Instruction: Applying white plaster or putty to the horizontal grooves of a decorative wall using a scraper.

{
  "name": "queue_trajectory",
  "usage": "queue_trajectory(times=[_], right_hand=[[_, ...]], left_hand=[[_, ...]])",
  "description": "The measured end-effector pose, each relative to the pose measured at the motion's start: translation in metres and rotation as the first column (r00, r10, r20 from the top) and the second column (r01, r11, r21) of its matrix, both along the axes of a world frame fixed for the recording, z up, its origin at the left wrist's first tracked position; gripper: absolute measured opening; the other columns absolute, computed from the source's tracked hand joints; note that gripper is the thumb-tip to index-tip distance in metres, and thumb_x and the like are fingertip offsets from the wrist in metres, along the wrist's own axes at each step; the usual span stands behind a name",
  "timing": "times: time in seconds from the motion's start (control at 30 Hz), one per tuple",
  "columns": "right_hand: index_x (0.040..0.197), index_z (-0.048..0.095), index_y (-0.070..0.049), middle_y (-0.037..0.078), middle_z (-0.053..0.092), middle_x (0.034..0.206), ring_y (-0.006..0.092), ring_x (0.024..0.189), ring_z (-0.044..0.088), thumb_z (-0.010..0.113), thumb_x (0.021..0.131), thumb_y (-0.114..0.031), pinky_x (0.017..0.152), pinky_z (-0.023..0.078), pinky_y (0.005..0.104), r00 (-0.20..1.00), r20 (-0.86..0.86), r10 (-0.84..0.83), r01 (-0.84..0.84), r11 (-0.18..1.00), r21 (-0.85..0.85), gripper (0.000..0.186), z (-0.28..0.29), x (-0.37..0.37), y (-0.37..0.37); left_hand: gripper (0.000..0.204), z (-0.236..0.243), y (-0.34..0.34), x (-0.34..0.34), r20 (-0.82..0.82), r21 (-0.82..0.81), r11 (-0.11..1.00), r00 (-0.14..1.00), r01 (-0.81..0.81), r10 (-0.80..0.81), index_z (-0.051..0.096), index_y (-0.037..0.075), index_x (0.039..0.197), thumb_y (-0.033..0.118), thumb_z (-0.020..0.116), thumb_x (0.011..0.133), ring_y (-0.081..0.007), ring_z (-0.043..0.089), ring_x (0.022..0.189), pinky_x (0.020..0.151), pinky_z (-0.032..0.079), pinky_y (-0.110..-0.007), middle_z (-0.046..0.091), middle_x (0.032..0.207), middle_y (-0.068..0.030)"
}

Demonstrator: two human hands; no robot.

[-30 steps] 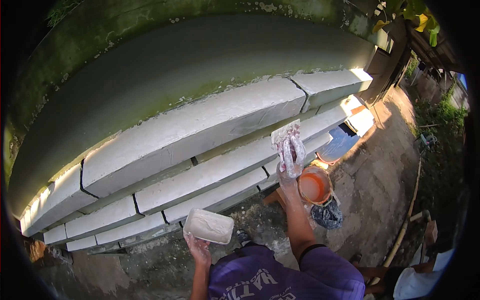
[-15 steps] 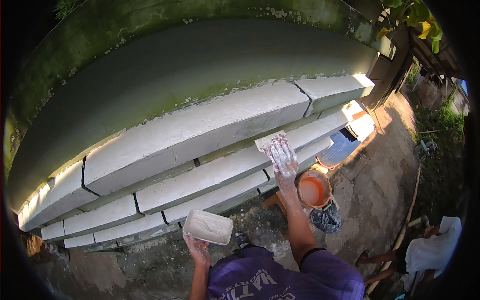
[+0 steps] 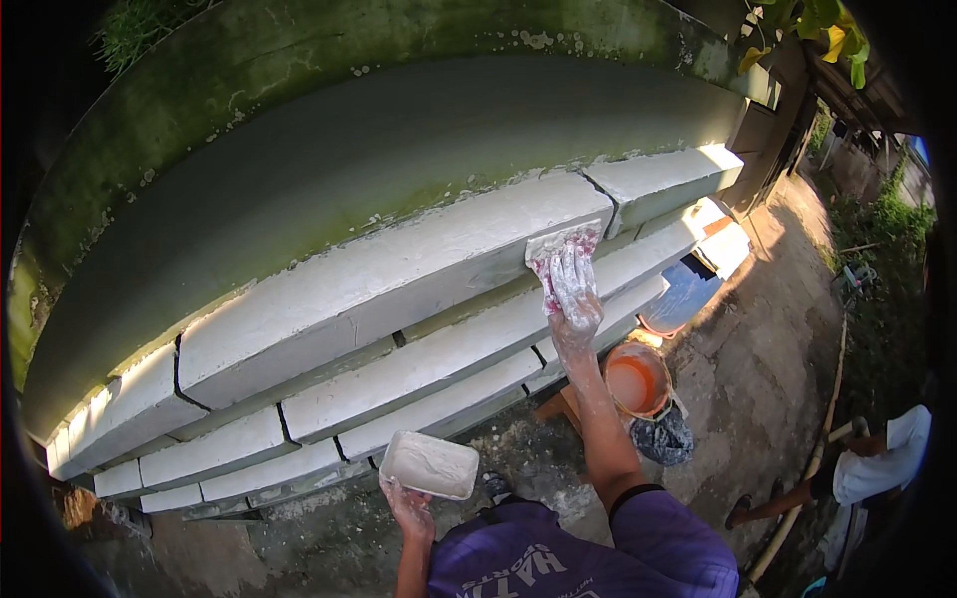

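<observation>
My right hand (image 3: 570, 284), coated in white paste, has its fingers pressed over a flat rectangular putty spreader (image 3: 560, 237) with reddish patches. The spreader lies against the front face of the top white ledge (image 3: 399, 269), near its dark vertical gap on the right. Lower down, my left hand (image 3: 409, 506) grips the near-left side of a shallow rectangular tub (image 3: 431, 464). Pale putty fills the tub, its surface uneven. More white ledges (image 3: 399, 394) step down below the top one, split by dark gaps.
An orange bucket (image 3: 638, 381) with pale liquid stands right of my arm, beside a black plastic bag (image 3: 662, 435). Beyond it lies a blue container (image 3: 682, 295). A mossy wall (image 3: 419, 130) rises behind the ledges. Another person (image 3: 877, 453) is at the lower right.
My right hand has moved up with the spreader, from the lower ledge area onto the front face of the top ledge. The left hand still holds the tub; the view has shifted slightly.
</observation>
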State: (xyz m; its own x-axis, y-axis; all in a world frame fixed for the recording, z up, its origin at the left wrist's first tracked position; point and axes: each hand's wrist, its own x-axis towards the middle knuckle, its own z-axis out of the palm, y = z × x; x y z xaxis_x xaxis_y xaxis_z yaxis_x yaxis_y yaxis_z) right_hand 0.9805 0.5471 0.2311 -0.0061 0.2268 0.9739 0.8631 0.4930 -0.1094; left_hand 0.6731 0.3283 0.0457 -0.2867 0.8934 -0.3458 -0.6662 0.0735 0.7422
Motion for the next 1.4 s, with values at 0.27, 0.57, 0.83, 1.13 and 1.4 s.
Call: queue_trajectory(times=[0.27,0.57,0.83,1.13,1.4], right_hand=[[0.103,0.070,-0.001,0.014,0.067,0.115,0.0334,0.113,0.061,0.057,0.088,-0.005,0.097,0.049,0.0460,0.973,0.122,0.198,-0.180,0.974,-0.141,0.020,-0.066,-0.051,-0.067],[0.103,0.067,0.005,0.019,0.069,0.102,0.0373,0.099,0.066,0.059,0.087,-0.001,0.088,0.053,0.0463,0.995,0.051,-0.090,0.080,0.983,0.164,0.019,0.023,-0.020,-0.037],[0.106,0.066,0.000,0.015,0.071,0.094,0.0211,0.079,0.070,0.066,0.087,-0.010,0.070,0.055,0.0329,0.793,-0.541,-0.280,0.268,0.958,-0.103,0.021,0.115,0.029,-0.038],[0.112,0.067,-0.005,0.015,0.071,0.091,0.0290,0.083,0.070,0.062,0.085,-0.002,0.073,0.055,0.0353,0.990,-0.041,-0.138,0.128,0.975,-0.180,0.027,0.129,-0.015,-0.036],[0.106,0.068,-0.002,0.010,0.069,0.105,0.0229,0.085,0.069,0.067,0.069,0.005,0.070,0.058,0.0340,0.974,0.071,0.213,-0.202,0.970,-0.139,0.038,0.108,-0.095,-0.078]], left_hand=[[0.059,0.006,-0.002,-0.001,0.026,0.018,1.000,0.999,-0.020,0.019,0.023,0.020,0.147,0.034,0.050,0.097,-0.0256,0.050,0.122,0.083,0.051,-0.041,0.042,0.141,-0.0055],[0.056,0.001,-0.002,0.001,0.008,-0.009,1.000,1.000,-0.019,0.019,0.026,0.021,0.145,0.035,0.050,0.096,-0.0235,0.050,0.122,0.083,0.050,-0.039,0.045,0.138,-0.0044],[0.052,0.015,-0.003,0.005,-0.028,-0.004,0.997,0.996,-0.082,0.082,0.034,0.018,0.139,0.041,0.050,0.095,-0.0207,0.054,0.111,0.075,0.048,-0.037,0.050,0.130,-0.0030],[0.050,0.007,-0.003,0.004,-0.064,-0.038,0.998,0.997,-0.055,0.053,0.036,0.019,0.138,0.041,0.050,0.095,-0.0187,0.056,0.108,0.075,0.048,-0.035,0.052,0.127,-0.0015],[0.049,0.017,0.002,0.010,-0.048,-0.035,0.999,0.998,-0.040,0.038,0.035,0.019,0.139,0.040,0.048,0.096,-0.0193,0.054,0.113,0.078,0.049,-0.036,0.051,0.129,-0.0018]])
